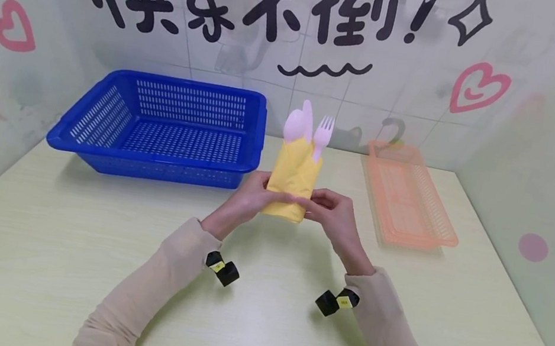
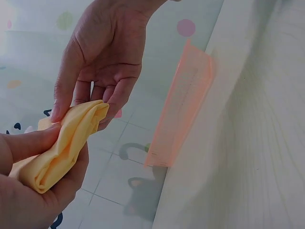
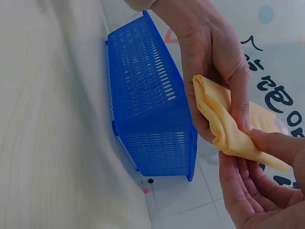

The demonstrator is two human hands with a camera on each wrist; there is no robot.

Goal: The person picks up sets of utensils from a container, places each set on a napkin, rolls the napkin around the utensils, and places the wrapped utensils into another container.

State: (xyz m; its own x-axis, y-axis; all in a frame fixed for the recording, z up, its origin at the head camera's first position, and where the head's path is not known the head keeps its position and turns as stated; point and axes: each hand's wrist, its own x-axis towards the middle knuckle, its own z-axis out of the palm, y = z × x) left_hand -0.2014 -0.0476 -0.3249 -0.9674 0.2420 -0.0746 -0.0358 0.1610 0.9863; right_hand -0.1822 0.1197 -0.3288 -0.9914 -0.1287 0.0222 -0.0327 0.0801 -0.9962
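A folded yellow napkin (image 1: 291, 178) is held upright above the table, with a pale pink spoon (image 1: 294, 126), knife (image 1: 308, 119) and fork (image 1: 323, 133) poking out of its top. My left hand (image 1: 253, 193) grips the napkin's left side, thumb across the front. From the other side my right hand (image 1: 333, 212) pinches it, its thumb meeting the left thumb near the lower part. Both wrist views show the folded lower end of the napkin (image 2: 71, 143) between thumbs in front and fingers behind. The cutlery's lower parts are hidden inside the cloth.
A blue perforated basket (image 1: 164, 171) stands at the back left of the table (image 1: 255, 325). An orange shallow basket (image 1: 415, 240) lies at the back right. Behind them a see-through printed sheet (image 1: 250, 67) with black characters hangs before a tiled wall.
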